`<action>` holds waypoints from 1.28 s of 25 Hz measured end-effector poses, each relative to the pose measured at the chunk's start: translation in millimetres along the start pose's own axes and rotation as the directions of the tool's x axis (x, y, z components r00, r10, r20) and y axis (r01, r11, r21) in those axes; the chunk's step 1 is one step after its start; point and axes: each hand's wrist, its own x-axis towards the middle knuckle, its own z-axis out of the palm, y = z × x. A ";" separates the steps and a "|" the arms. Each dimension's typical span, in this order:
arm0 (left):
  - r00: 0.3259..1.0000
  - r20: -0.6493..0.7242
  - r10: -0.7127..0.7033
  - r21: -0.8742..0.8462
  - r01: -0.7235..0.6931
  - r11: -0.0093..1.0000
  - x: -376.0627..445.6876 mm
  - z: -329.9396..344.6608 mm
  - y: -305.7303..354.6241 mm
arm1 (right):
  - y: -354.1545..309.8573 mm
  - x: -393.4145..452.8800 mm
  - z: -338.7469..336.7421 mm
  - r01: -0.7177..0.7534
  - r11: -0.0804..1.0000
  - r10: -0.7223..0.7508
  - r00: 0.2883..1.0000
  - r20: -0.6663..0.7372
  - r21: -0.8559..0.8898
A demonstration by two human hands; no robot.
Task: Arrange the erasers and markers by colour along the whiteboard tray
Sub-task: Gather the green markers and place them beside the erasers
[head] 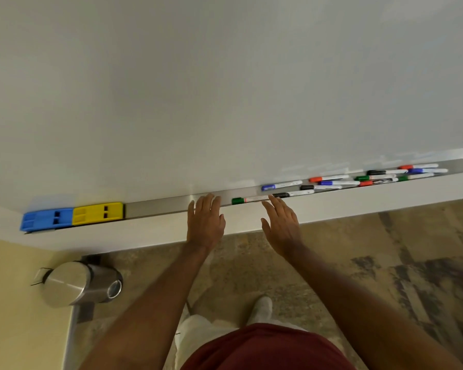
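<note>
A blue eraser (46, 219) and a yellow eraser (98, 213) sit side by side at the left end of the whiteboard tray (158, 206). A green-capped marker (247, 200) lies in the tray between my hands. A black marker (292, 194) and a blue marker (281, 185) lie just beyond it. Several more markers in red, black, blue and green are jumbled further right (380, 177). My left hand (205, 222) rests flat over the tray's front edge, fingers apart. My right hand (282, 225) hovers open, fingertips close to the green marker.
The whiteboard (225, 89) fills the upper view. A steel pedal bin (78, 285) stands on the floor at lower left beside a yellow wall. A patterned carpet lies under my feet.
</note>
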 end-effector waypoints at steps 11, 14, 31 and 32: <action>0.979 0.156 0.134 0.020 -0.138 0.990 45.3 13.1 86.0 | 90.8 -3.6 -29.0 -0.137 0.990 0.139 0.989 -0.045 0.044; 0.967 0.213 0.142 0.062 -0.158 0.985 62.9 19.7 91.7 | 105.1 1.1 -34.1 -0.171 0.984 0.174 0.983 -0.051 0.055; 0.977 0.183 0.105 0.079 -0.121 0.990 90.3 44.0 94.0 | 289.3 69.9 -114.9 -0.428 0.902 0.432 0.891 -0.141 0.057; 0.982 0.166 0.088 0.079 -0.102 0.992 90.1 45.5 98.5 | 301.4 75.7 -118.1 -0.384 0.922 0.386 0.913 -0.129 0.044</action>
